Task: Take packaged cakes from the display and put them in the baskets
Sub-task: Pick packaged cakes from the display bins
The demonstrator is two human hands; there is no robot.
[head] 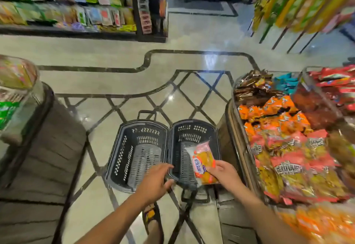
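**Shop aisle: cake held over right basket, not yet dropped**

Glossy tiled floor (115,59) with dark inlay lines, snack shelves at the back. Far left is a round stand with a clear snack bin (17,82), blurred.

Two dark slotted baskets sit side by side on the floor, touching. The left basket (117,153) has nothing in it that I can see. The left hand (155,180) reaches forward over the near rim where the baskets meet, palm down, fingers loosely spread and holding nothing. A sandalled foot (153,218) shows below it.

The right basket (192,130) also looks bare inside. The packaged cake (203,163), in an orange and pink wrapper, is above its near half. The right hand (224,174) grips its near end, thumb on top and fingers curled under, forearm coming in from lower right.

At right, the display (225,128) is heaped with more wrapped cakes.

Step in hand is probably the drop. Best to lower the pack well inside the rim before letting go, so it lands flat and doesn't catch the edge.
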